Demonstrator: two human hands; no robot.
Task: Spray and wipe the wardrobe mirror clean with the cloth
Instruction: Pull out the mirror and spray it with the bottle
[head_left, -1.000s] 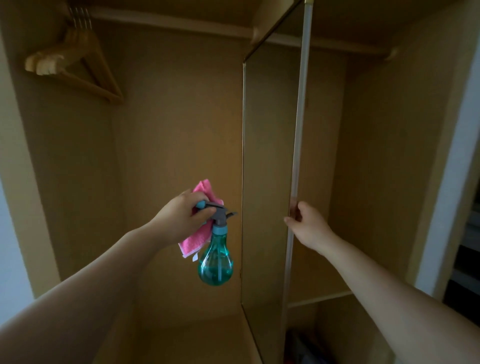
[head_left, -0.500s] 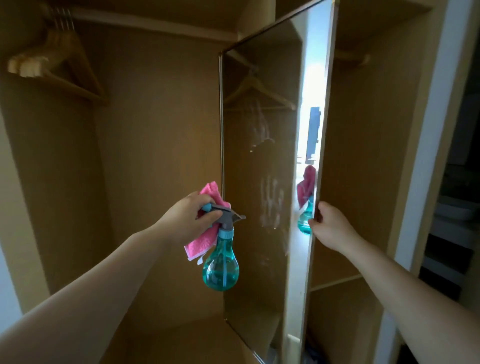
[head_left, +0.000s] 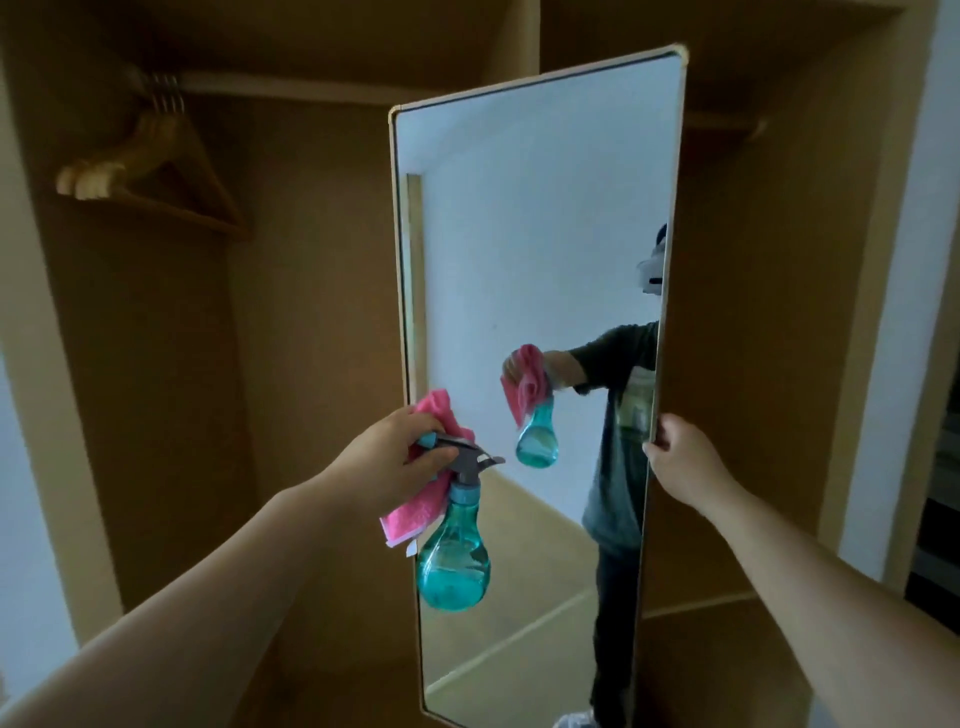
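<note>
One mirror (head_left: 530, 234), one spray bottle (head_left: 453, 561), one pink cloth (head_left: 415, 512).
The left hand (head_left: 387, 460) grips the spray bottle and the cloth together, in front of the mirror. The right hand (head_left: 678, 460) curls its fingers round the mirror's right edge. A few wooden hangers (head_left: 150, 171) hang top left.

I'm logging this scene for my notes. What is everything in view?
mirror: 1, pale gold frame, middle of the wardrobe
spray bottle: 1, teal with a grey head, before the mirror's left edge
cloth: 1, pink, bunched against the bottle's head
hangers: several, pale wood, hanging upper left
wardrobe: 1, tan wood, all around
left hand: holds spray bottle and cloth
right hand: grips the mirror's right edge
</note>
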